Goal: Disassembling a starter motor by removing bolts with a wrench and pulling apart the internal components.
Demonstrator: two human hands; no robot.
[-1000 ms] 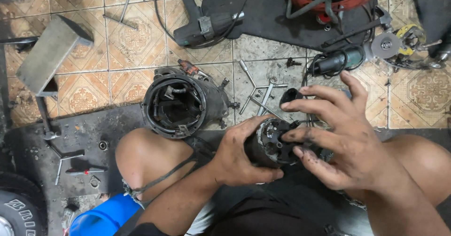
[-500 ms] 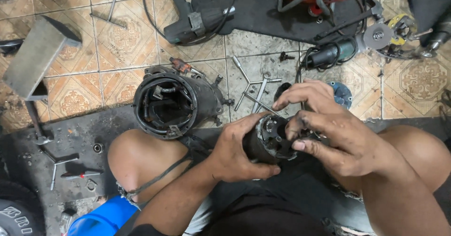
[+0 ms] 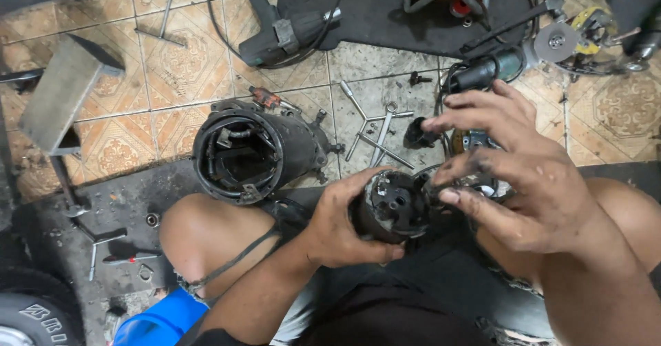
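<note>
While I log this from the remote view: no pkgs or labels near the fingers; only markings are white raised letters on a black tyre (image 3: 31, 318), far L of them, not transcribed. Left hand (image 3: 344, 225) is clamped w/ curled fingers round a dark, greasy cylindrical metal part (image 3: 392, 212), round end face w/ small holes facing up. Right hand (image 3: 523, 174) sits just R of it, fingers spread apart, thumb and forefinger tips at its rim. Beyond L fingers: larger black round housing (image 3: 251, 150), hollow, on worn patterned tile floor (image 3: 138, 77).
</note>
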